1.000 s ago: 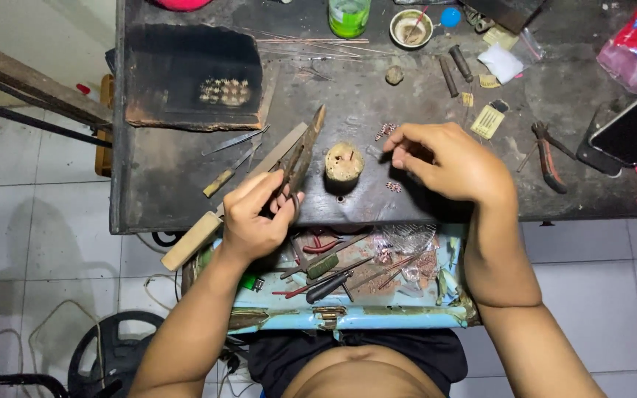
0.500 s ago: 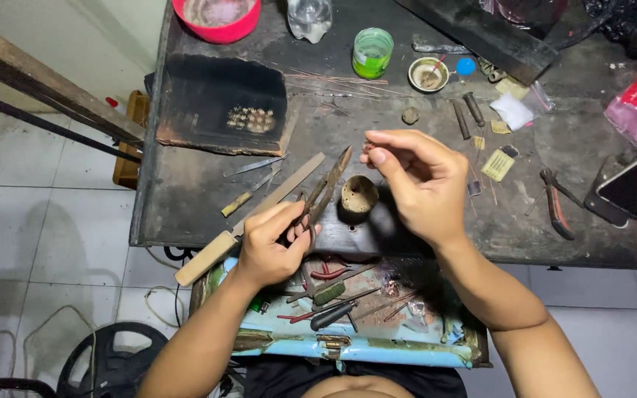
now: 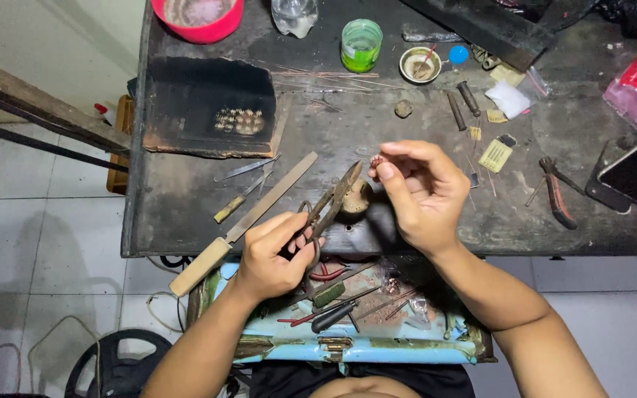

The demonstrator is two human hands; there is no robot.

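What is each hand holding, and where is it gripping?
Left hand grips metal snips by the handles. Right hand pinches a tiny reddish piece at its fingertips.

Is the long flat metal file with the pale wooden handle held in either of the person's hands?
No: the long flat metal file lies on the dark worktable, while the left hand grips metal snips.

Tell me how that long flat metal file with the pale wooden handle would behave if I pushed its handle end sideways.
The long flat metal file with the pale wooden handle looks stiff, so it would probably pivot as one piece rather than bend. Lying flat, it seems unlikely to roll. Its handle juts past the edge of the dark workbench, so a hard push might tip it off toward the floor.
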